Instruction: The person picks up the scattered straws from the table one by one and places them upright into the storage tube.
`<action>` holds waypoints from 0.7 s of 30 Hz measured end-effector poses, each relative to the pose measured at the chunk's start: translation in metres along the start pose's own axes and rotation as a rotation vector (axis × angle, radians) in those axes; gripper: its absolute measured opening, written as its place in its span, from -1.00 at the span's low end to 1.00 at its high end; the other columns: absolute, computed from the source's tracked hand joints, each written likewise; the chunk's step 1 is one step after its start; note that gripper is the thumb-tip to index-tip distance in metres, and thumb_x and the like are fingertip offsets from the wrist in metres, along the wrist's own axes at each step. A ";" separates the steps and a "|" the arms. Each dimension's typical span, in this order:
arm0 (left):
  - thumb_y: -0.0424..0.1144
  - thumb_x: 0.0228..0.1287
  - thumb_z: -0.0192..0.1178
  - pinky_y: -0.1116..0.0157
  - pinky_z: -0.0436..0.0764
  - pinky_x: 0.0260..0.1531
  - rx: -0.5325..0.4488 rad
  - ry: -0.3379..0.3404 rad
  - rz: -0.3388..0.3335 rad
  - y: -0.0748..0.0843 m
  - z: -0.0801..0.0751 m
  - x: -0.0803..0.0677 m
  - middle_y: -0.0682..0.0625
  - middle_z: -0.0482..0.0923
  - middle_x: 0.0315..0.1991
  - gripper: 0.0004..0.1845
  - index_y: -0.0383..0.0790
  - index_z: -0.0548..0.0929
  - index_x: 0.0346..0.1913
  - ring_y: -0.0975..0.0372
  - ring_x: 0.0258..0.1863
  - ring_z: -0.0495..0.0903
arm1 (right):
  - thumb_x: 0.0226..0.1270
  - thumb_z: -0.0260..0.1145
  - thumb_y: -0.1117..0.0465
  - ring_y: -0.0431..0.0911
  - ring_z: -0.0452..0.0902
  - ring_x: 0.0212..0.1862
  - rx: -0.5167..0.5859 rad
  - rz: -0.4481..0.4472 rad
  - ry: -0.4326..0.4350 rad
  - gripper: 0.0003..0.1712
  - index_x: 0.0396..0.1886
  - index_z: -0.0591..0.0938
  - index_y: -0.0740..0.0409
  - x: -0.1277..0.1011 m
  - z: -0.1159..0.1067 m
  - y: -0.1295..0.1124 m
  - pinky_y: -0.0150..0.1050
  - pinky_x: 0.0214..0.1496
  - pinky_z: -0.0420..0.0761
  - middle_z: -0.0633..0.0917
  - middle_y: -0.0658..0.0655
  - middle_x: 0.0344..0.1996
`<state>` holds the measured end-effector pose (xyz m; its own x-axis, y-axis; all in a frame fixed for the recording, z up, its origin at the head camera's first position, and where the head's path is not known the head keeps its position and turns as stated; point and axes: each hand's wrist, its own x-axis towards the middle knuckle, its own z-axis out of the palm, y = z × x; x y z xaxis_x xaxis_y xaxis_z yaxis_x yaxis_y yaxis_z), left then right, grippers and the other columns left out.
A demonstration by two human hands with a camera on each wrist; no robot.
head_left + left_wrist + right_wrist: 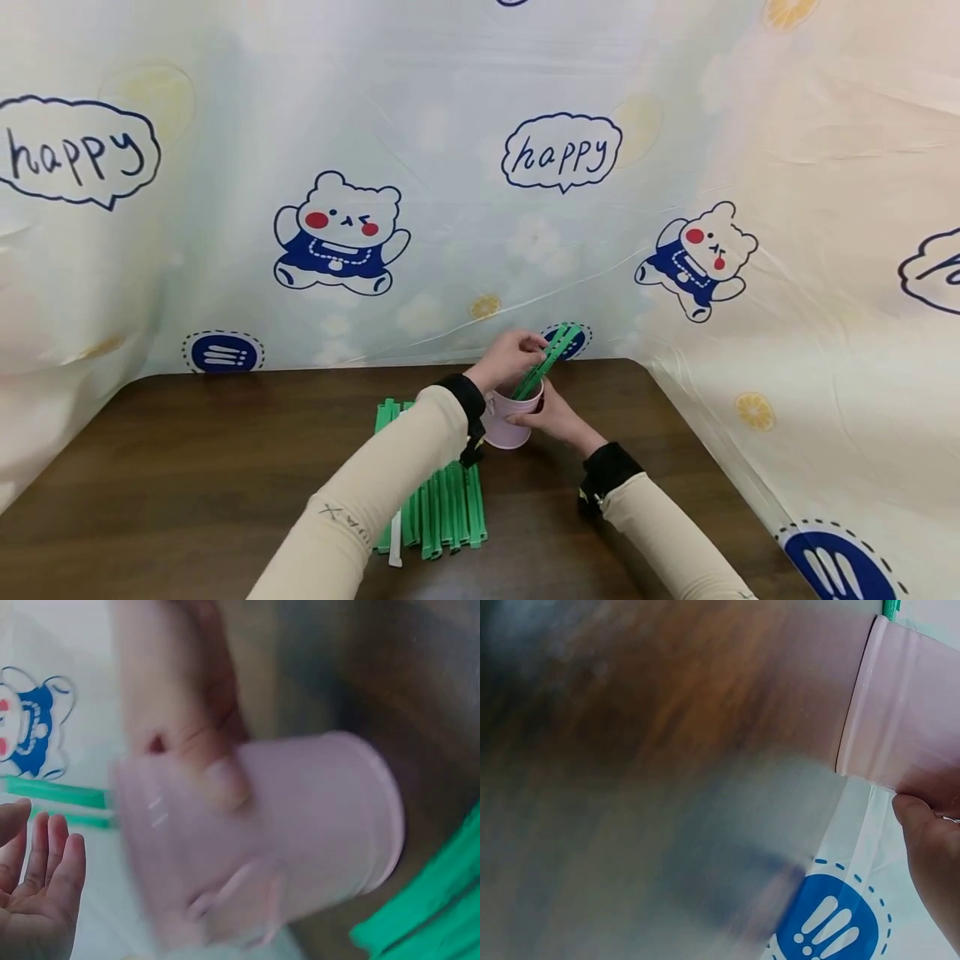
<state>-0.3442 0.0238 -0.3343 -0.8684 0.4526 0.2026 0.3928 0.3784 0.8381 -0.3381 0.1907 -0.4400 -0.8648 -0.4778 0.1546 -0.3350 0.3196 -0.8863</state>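
A small pink bucket [510,423] stands on the table's far part, with a thin handle [236,889] against its side. My right hand [558,415] grips it from the right, thumb [217,776] across the wall. Several long green sticks [551,358], possibly wrapped straws, lean out of its mouth. My left hand [510,360] is beside them, above the rim; in the left wrist view its fingers [66,874] look straight and loose, apart from the sticks. Left of the bucket lies a pile of similar green sticks [450,508], partly hidden by my left forearm.
One white stick [396,540] lies on the pile's near end. The brown table [225,467] ends at a printed curtain [450,167] just behind the bucket, which also hangs along the right side [825,375].
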 end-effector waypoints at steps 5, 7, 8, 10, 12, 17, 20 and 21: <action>-0.33 0.49 0.16 0.08 0.65 0.20 0.031 0.023 0.003 0.018 -0.054 -0.013 -0.34 0.67 0.14 -0.64 -0.38 0.58 0.26 -0.10 0.15 0.65 | 0.26 0.53 0.19 0.20 0.40 0.38 0.012 0.042 0.025 0.03 0.54 0.10 0.24 0.000 0.002 -0.001 0.18 0.49 0.43 0.43 0.37 0.40; -0.32 0.49 0.16 0.07 0.66 0.17 0.053 0.045 -0.008 0.021 -0.080 -0.023 -0.35 0.67 0.13 -0.62 -0.38 0.58 0.28 -0.11 0.13 0.65 | 0.25 0.54 0.18 0.20 0.40 0.39 0.009 0.053 0.037 0.03 0.54 0.11 0.22 0.000 0.001 -0.001 0.20 0.50 0.42 0.43 0.36 0.40; -0.30 0.49 0.17 0.09 0.66 0.14 0.067 0.060 -0.021 0.019 -0.092 -0.029 -0.34 0.67 0.13 -0.61 -0.37 0.58 0.28 -0.10 0.12 0.65 | 0.25 0.54 0.19 0.20 0.40 0.39 0.005 0.058 0.042 0.03 0.54 0.11 0.22 0.000 -0.001 -0.001 0.21 0.50 0.42 0.43 0.36 0.40; -0.29 0.49 0.16 0.14 0.67 0.09 0.077 0.089 -0.046 0.010 -0.112 -0.041 -0.35 0.67 0.11 -0.61 -0.38 0.57 0.28 -0.10 0.09 0.66 | 0.24 0.54 0.19 0.20 0.39 0.40 -0.006 0.073 0.051 0.04 0.54 0.10 0.19 -0.001 -0.004 -0.002 0.22 0.50 0.41 0.43 0.34 0.41; -0.29 0.50 0.14 0.19 0.66 0.07 0.088 0.109 -0.088 -0.004 -0.128 -0.056 -0.36 0.67 0.08 -0.60 -0.41 0.56 0.28 -0.08 0.07 0.65 | 0.25 0.54 0.19 0.20 0.38 0.41 -0.018 0.089 0.057 0.05 0.55 0.08 0.16 -0.001 -0.006 -0.003 0.23 0.51 0.40 0.42 0.33 0.42; -0.33 0.50 0.12 0.04 0.67 0.11 0.127 0.117 -0.210 -0.050 -0.145 -0.093 -0.41 0.65 0.05 -0.60 -0.52 0.54 0.27 -0.07 -0.01 0.65 | 0.27 0.52 0.19 0.22 0.36 0.43 -0.021 0.094 0.047 0.06 0.57 0.05 0.16 0.000 -0.004 -0.003 0.24 0.53 0.39 0.39 0.33 0.44; -0.36 0.46 0.15 -0.01 0.70 0.11 0.159 0.117 -0.326 -0.079 -0.145 -0.112 -0.42 0.65 0.06 -0.60 -0.54 0.56 0.24 -0.08 -0.02 0.68 | 0.26 0.52 0.21 0.22 0.35 0.43 -0.006 0.097 0.044 0.06 0.56 0.05 0.17 0.000 0.000 -0.003 0.24 0.53 0.38 0.38 0.34 0.44; -0.36 0.45 0.16 0.00 0.71 0.09 0.172 0.112 -0.368 -0.088 -0.143 -0.118 -0.41 0.66 0.07 -0.60 -0.54 0.57 0.23 -0.09 -0.02 0.69 | 0.26 0.52 0.21 0.22 0.36 0.43 -0.003 0.098 0.044 0.05 0.56 0.06 0.18 0.000 0.001 -0.002 0.24 0.53 0.38 0.38 0.34 0.44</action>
<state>-0.3194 -0.1787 -0.3593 -0.9841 0.1749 -0.0322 0.0872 0.6322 0.7699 -0.3367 0.1896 -0.4386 -0.9091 -0.4075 0.0863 -0.2489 0.3654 -0.8969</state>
